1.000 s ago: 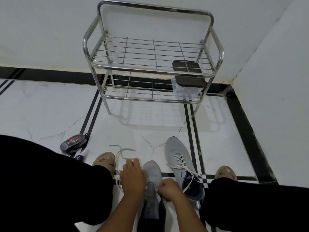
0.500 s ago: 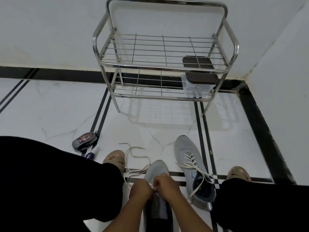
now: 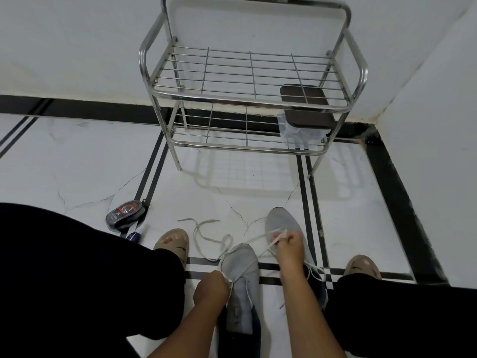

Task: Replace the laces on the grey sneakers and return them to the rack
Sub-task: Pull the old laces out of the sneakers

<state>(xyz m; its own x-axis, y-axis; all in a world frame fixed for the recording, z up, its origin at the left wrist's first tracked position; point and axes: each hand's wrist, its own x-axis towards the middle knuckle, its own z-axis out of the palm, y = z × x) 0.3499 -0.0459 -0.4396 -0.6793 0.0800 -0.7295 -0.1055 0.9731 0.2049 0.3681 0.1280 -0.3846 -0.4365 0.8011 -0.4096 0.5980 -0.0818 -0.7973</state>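
A: Which step is this?

B: Lacing, I'd judge, not yet the return. The near grey sneaker (image 3: 241, 275) lies on the floor (image 3: 77, 164) at about 6 o'clock, between the person's legs. The left hand (image 3: 211, 288) has its grip clamped on the white lace (image 3: 247, 263) at the sneaker's eyelet area. The right hand (image 3: 289, 242) has its grip pinched on the same lace further out, drawing it taut toward 1 o'clock.

A: And the other shoe?

B: The second grey sneaker (image 3: 281, 219) sits just beside the first, at about 5 o'clock, partly under the right hand. It seems laced already, though the forearm covers most of it.

A: What does the next move call for?

B: Probably pulling the slack through, then threading the end into the next eyelet. The lace's loose tail (image 3: 201, 229) curls on the floor toward 11 o'clock and could snag. The rack (image 3: 247, 99) stands at 12 o'clock, well apart, with both shelves free of shoes.

A: Anything hard to read?

B: The eyelets are hidden by the left hand, so I cannot tell how many rows are done. The sneaker's heel blends into shadow. A dark-lidded box (image 3: 307, 109) sits on the rack's lower shelf, contents unclear. A small dark device (image 3: 126, 214) lies at 9 o'clock.
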